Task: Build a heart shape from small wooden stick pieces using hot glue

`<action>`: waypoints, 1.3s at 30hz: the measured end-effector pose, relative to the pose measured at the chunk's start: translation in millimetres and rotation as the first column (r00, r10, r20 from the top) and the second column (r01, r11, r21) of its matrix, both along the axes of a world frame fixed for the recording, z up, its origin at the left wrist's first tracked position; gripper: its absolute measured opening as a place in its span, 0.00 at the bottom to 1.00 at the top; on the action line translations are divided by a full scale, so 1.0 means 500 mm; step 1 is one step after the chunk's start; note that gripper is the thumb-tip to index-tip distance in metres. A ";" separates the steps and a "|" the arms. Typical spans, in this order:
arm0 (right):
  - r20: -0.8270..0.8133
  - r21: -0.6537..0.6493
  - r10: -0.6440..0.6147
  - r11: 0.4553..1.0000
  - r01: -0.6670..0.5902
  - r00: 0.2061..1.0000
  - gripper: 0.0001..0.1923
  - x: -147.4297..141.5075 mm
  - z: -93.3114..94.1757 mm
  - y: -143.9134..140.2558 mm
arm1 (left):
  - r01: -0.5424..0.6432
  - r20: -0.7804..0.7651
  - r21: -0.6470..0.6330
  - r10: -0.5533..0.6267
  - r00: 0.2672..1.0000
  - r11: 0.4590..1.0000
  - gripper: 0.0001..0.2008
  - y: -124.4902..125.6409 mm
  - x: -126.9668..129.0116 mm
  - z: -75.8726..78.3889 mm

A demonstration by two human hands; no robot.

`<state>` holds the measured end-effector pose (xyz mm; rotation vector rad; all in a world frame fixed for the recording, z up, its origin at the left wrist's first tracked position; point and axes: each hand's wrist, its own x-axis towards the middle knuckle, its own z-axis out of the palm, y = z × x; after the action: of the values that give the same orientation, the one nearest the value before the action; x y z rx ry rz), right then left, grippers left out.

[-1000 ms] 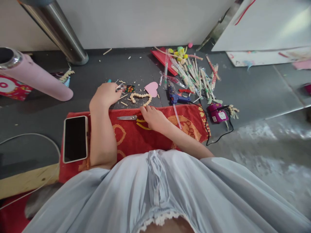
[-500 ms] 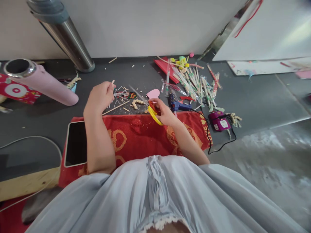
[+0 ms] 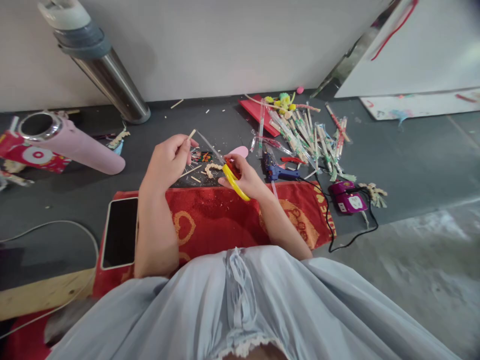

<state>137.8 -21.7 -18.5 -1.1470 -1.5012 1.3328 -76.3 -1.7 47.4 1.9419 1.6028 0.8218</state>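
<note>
My left hand pinches a thin wooden stick that points up and to the right. My right hand grips scissors with yellow handles; their blades reach up-left toward the stick's tip. Below both hands lies a red towel with orange heart patterns. Just beyond the hands, on the dark mat, rest a heart outline made of stick pieces and a pink paper heart, partly hidden by the scissors and my right hand.
A phone lies on the towel's left end. A blue glue gun, a purple plug with black cord, and a heap of wrapped sticks sit to the right. A pink bottle and steel flask lie left.
My right hand picked the scissors up off the towel and raised them. My left hand lifted a stick from the mat toward the blades. The view tilted down slightly.
</note>
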 end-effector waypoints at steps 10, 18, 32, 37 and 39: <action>0.063 0.060 0.001 0.998 -0.005 0.998 0.40 0.001 -0.022 -0.027 | 0.094 -0.062 -0.097 -0.100 0.993 0.991 0.14 -0.004 0.034 0.005; 0.157 0.088 0.002 0.996 -0.016 0.988 0.38 0.011 -0.020 -0.031 | 0.123 -0.020 -0.103 -0.125 0.992 0.987 0.14 -0.003 0.037 0.001; 0.352 0.232 -0.084 0.973 0.000 0.932 0.34 0.013 -0.018 -0.033 | 0.153 0.070 -0.102 -0.146 0.987 0.983 0.17 0.001 0.042 -0.002; 0.473 0.310 -0.154 0.951 -0.001 0.867 0.33 0.008 -0.016 -0.042 | 0.152 0.049 -0.121 -0.147 0.988 0.981 0.16 0.003 0.044 -0.005; 0.526 0.308 -0.160 0.951 -0.012 0.836 0.32 0.007 -0.013 -0.043 | 0.150 0.039 -0.132 -0.146 0.988 0.980 0.16 0.005 0.045 -0.007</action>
<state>141.4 -43.3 -25.2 -1.4364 -1.9592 0.7019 -54.0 0.7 43.9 1.9178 1.4382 0.6610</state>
